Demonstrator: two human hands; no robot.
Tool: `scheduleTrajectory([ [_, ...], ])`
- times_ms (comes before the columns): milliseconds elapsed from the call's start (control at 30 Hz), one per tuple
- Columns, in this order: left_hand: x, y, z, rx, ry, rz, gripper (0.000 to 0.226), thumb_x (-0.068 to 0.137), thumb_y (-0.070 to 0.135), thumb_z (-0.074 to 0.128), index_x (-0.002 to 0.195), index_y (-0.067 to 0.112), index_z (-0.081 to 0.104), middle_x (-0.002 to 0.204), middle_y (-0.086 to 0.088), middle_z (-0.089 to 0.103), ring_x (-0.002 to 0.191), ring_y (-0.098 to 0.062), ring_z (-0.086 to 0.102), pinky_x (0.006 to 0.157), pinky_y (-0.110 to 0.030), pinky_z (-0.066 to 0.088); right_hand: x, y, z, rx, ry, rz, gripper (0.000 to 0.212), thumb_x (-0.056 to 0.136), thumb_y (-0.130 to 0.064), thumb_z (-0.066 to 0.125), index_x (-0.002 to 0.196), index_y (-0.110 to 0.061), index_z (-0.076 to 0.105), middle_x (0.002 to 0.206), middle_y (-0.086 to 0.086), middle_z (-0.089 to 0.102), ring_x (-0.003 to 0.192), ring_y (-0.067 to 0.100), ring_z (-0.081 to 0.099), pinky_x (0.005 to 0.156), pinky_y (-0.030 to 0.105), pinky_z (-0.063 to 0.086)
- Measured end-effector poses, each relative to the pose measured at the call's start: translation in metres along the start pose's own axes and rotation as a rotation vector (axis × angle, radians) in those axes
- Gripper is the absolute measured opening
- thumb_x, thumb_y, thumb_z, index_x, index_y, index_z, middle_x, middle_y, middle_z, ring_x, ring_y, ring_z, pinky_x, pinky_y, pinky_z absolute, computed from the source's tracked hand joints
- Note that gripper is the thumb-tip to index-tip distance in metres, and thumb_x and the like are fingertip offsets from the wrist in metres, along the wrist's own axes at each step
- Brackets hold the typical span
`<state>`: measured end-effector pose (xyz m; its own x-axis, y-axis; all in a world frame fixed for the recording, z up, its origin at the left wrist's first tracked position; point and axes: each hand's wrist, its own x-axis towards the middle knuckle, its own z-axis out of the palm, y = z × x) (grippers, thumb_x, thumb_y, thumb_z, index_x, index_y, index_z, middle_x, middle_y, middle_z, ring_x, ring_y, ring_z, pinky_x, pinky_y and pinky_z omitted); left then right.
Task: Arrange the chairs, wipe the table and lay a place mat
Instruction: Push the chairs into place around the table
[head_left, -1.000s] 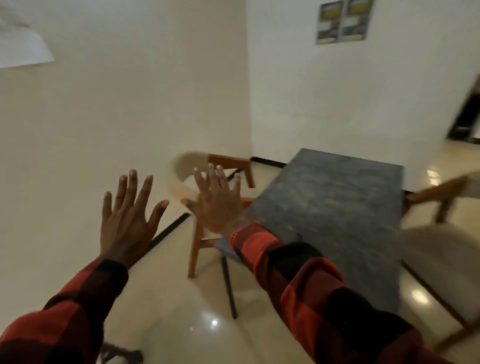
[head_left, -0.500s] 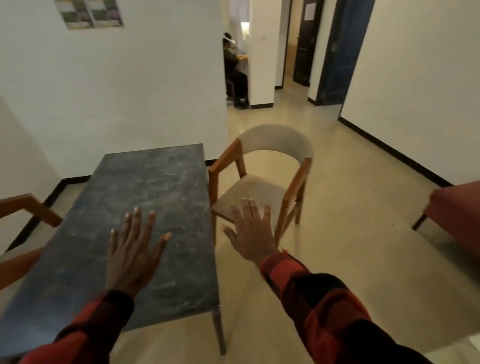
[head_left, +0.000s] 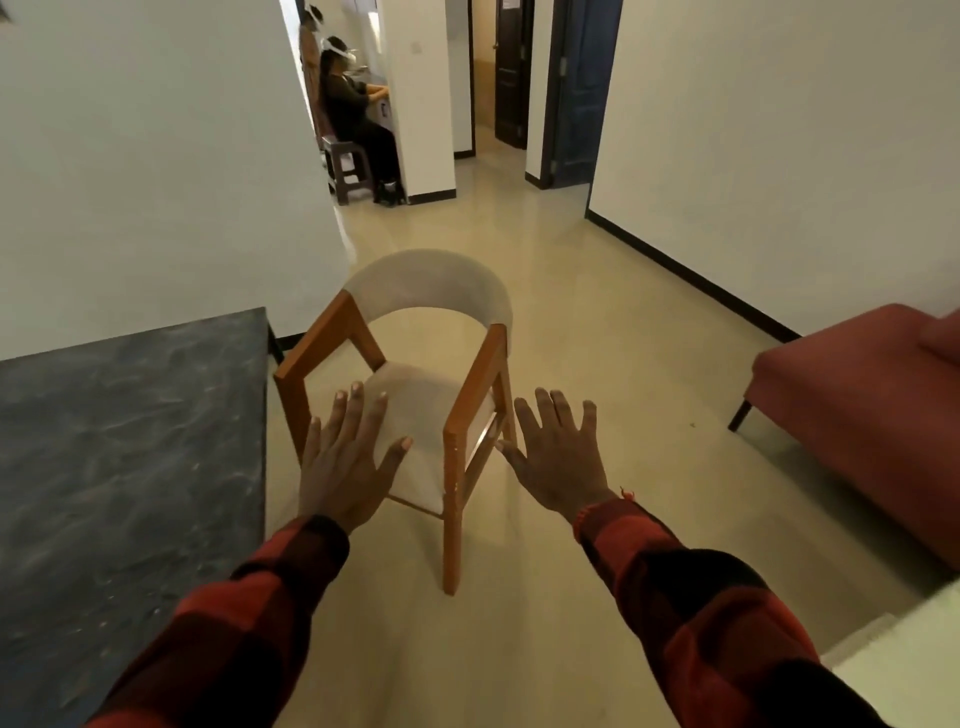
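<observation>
A wooden armchair (head_left: 470, 387) with a pale curved back and pale seat stands on the floor just right of the dark stone table (head_left: 119, 457), facing me. My left hand (head_left: 345, 457) hovers with spread fingers over the front of the chair's seat. My right hand (head_left: 558, 457) is spread just right of the chair's right arm frame, holding nothing. Both sleeves are red and black checked. No cloth or place mat is in view.
A red upholstered seat (head_left: 862, 415) stands at the right. A white surface corner (head_left: 904, 670) shows at the bottom right. White walls flank a corridor with dark doors ahead. A person sits on a stool (head_left: 350, 166) in the far room.
The view has swung right, from the left chair past the table to the right-hand chair. Both open hands now sit on either side of this chair's right arm frame.
</observation>
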<state>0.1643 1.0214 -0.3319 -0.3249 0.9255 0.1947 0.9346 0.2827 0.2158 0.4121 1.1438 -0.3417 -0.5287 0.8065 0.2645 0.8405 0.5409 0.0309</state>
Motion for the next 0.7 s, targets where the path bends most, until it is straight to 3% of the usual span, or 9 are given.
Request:
scheduleTrajectory([
  [200, 0.113, 0.03, 0.052, 0.03, -0.046, 0.02, 0.077, 0.097, 0.069, 0.013, 0.162, 0.028, 0.006, 0.17, -0.005, 0.001, 0.156, -0.028, 0.002, 0.122, -0.051, 0.001, 0.086, 0.056, 0.04, 0.024, 0.008, -0.006, 0.064, 0.096, -0.058, 0.051, 0.144, -0.022, 0.031, 0.146, 0.019, 0.053, 0.136, 0.04, 0.049, 0.106, 0.07, 0.033],
  [300, 0.175, 0.041, 0.083, 0.033, -0.068, 0.004, 0.078, 0.096, 0.07, 0.009, 0.162, 0.029, 0.001, 0.17, -0.005, -0.005, 0.157, -0.028, 0.0, 0.123, -0.051, 0.003, 0.134, 0.089, 0.066, -0.016, -0.049, -0.013, 0.059, 0.098, -0.058, 0.046, 0.143, -0.02, 0.044, 0.146, 0.018, 0.053, 0.136, 0.039, 0.049, 0.106, 0.07, 0.034],
  [433, 0.249, 0.056, 0.118, -0.027, -0.08, -0.041, 0.083, 0.093, 0.074, 0.006, 0.162, 0.027, 0.014, 0.17, -0.006, 0.002, 0.156, -0.028, 0.005, 0.124, -0.056, 0.012, 0.192, 0.133, 0.091, -0.029, -0.138, -0.009, 0.065, 0.097, -0.061, 0.03, 0.144, -0.019, 0.046, 0.147, 0.017, 0.053, 0.136, 0.038, 0.048, 0.106, 0.069, 0.034],
  [700, 0.339, 0.078, 0.178, -0.085, -0.115, -0.209, 0.089, 0.087, 0.078, -0.002, 0.162, 0.031, 0.008, 0.17, -0.002, -0.003, 0.157, -0.024, 0.0, 0.124, -0.052, 0.004, 0.321, 0.189, 0.134, -0.018, -0.177, -0.09, 0.07, 0.096, -0.062, 0.021, 0.145, -0.019, 0.046, 0.147, 0.017, 0.052, 0.137, 0.038, 0.046, 0.107, 0.069, 0.032],
])
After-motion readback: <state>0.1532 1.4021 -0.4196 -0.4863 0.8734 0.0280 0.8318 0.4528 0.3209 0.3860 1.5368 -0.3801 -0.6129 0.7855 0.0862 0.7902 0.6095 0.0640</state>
